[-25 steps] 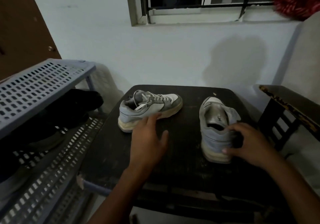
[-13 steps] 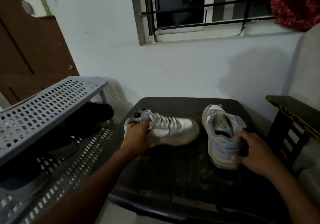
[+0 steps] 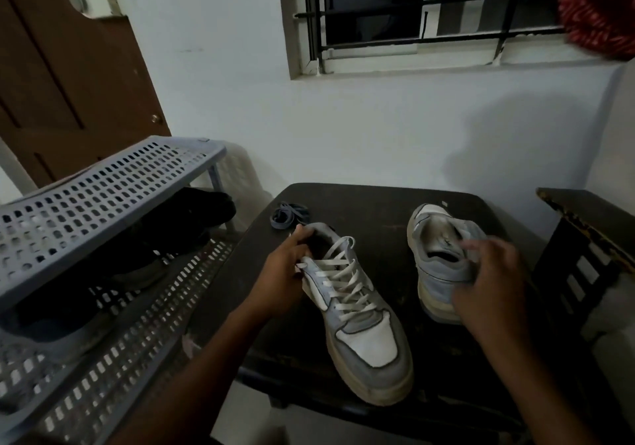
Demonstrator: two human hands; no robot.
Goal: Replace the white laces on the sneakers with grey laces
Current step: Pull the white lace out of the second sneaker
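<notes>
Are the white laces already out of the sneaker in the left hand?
No, the white laces are still threaded across the sneaker held by the left hand.

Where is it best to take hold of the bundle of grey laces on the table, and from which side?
Probably pinch the coiled grey lace bundle across its loops from above: it lies flat on the dark wooden table, apart from both sneakers.
</notes>
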